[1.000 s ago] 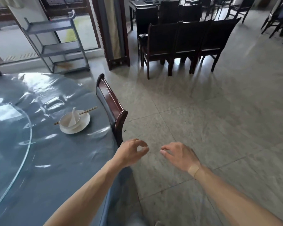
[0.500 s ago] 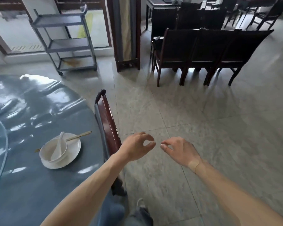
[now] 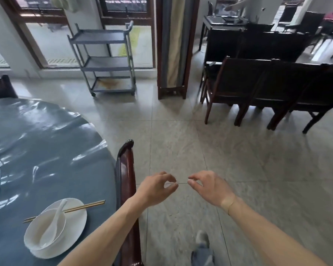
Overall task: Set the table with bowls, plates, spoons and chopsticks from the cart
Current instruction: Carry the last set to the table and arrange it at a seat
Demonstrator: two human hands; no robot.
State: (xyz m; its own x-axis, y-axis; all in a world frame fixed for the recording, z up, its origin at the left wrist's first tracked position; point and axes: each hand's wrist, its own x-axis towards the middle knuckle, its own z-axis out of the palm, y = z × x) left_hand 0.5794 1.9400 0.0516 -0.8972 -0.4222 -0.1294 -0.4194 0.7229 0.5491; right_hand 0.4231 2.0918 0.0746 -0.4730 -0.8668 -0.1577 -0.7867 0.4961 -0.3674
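Observation:
On the round table (image 3: pixel 46 150) with its blue glossy cover lies one place setting at the lower left: a white plate (image 3: pixel 75 219), a white bowl (image 3: pixel 37 237) on it, a white spoon (image 3: pixel 54 221) resting in the bowl, and wooden chopsticks (image 3: pixel 88 206) across the plate's far rim. My left hand (image 3: pixel 156 187) and my right hand (image 3: pixel 210 187) hover over the floor to the right of the table, fingers loosely curled, holding nothing. A grey three-shelf cart (image 3: pixel 106 60) stands by the window at the back; its shelves look bare.
A dark red wooden chair (image 3: pixel 126 179) stands against the table edge just left of my left hand. A row of dark chairs (image 3: pixel 273 89) and a dark table stand at the back right. A folding screen (image 3: pixel 173 47) stands beside the cart. Tiled floor lies between.
The view has shifted toward the cart, so the place setting slid down and left in the frame. My hands have drawn closer together in front of me, still holding nothing.

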